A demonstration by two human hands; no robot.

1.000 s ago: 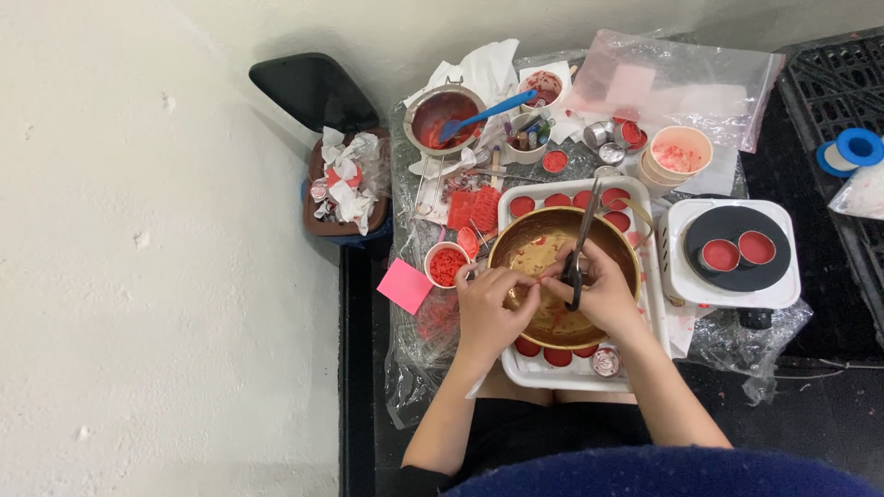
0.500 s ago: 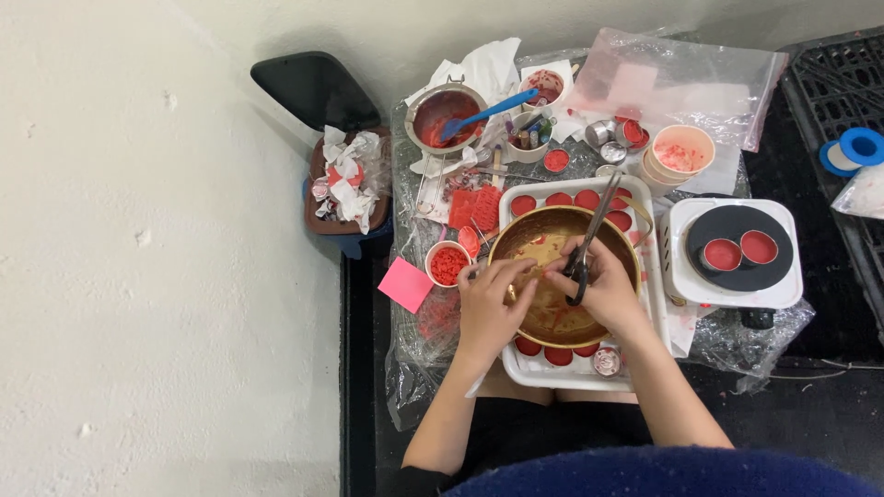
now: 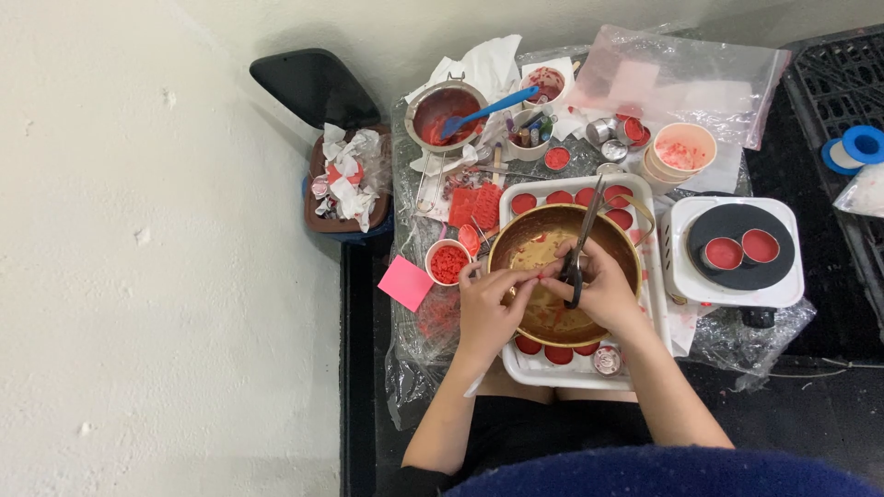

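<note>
Moved closer together since before, left hand [image 3: 486, 308] pinching a small red bit [image 3: 550, 269] over the bowl [image 3: 534, 241] in mid frame, right hand [image 3: 600, 287] clamped on scissors [image 3: 582, 241] just right of it, blades running up toward the top of the frame.

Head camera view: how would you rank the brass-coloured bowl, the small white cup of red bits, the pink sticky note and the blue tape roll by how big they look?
1. Brass-coloured bowl, by far the largest.
2-4. Pink sticky note, small white cup of red bits and blue tape roll look too alike to rank, and the roll is partly cut off.
</note>
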